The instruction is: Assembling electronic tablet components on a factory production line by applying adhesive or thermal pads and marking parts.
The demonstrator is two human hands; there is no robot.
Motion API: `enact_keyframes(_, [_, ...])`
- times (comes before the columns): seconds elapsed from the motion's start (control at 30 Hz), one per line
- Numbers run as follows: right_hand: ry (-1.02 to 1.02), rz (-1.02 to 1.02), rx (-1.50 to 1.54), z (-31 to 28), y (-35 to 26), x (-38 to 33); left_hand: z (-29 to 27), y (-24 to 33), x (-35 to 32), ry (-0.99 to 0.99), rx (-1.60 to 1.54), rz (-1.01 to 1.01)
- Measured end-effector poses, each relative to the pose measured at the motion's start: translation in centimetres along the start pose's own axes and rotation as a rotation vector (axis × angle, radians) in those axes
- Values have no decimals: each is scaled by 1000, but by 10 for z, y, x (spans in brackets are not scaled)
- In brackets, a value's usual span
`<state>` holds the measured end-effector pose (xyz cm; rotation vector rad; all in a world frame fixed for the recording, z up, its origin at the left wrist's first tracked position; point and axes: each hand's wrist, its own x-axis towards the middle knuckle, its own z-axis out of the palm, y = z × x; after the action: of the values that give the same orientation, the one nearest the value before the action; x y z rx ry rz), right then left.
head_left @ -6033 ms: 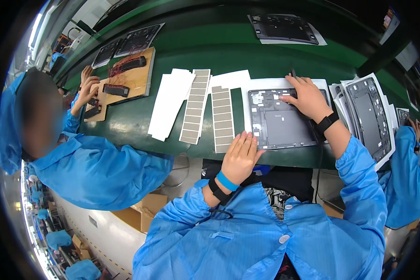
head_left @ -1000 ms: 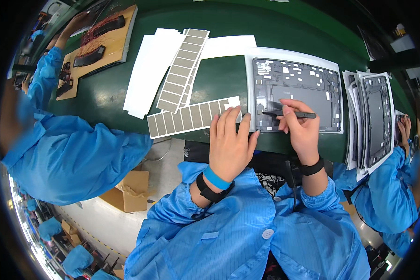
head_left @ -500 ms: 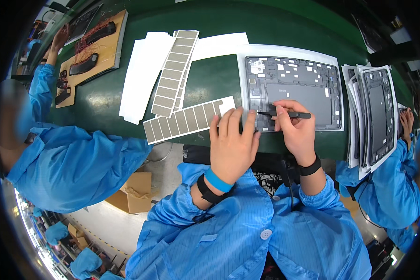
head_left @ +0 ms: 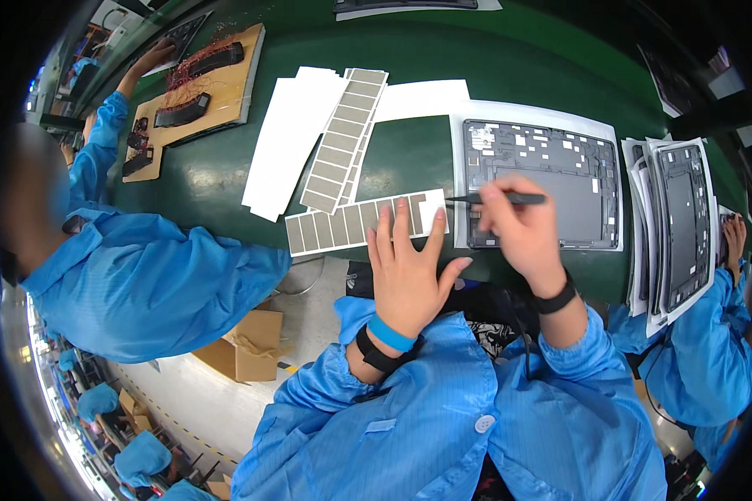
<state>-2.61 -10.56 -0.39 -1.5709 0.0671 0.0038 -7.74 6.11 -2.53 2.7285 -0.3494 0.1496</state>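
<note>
Site was found to be an electronics assembly workshop — persons in blue smocks were ranged along a long green table, flat dark device housings lay upon it, and cardboard boxes stood on the pale floor.

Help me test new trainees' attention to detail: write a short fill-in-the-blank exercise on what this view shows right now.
1. The right hand holds a slim black tool, its tip toward the picture's ____ side.
2. The wristband closest to the left hand is ____ in colour.
3. The sheet beneath the single dark panel is ____ in colour.
4. The stack of panels is on the picture's ____ side of that single panel.

Missing words: left; blue; white; right.
</note>
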Motion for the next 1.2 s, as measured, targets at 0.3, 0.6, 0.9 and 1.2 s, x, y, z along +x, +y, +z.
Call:
enact_keyframes(0.3, [-85, 17, -189, 22, 11, 19, 7, -6, -5, 2, 30, 16])
enact_keyframes(0.6, [314, -142, -39, -79, -28, -15, -10, 20, 12, 40, 103, -31])
enact_keyframes(0.9, [400, -38, -250, -215, -14, -60, 54, 165, 60, -26, -412, 547])
enact_keyframes(1.2, [380, -11, -307, -216, -2, -50, 87, 180, 66, -49, -335, 507])
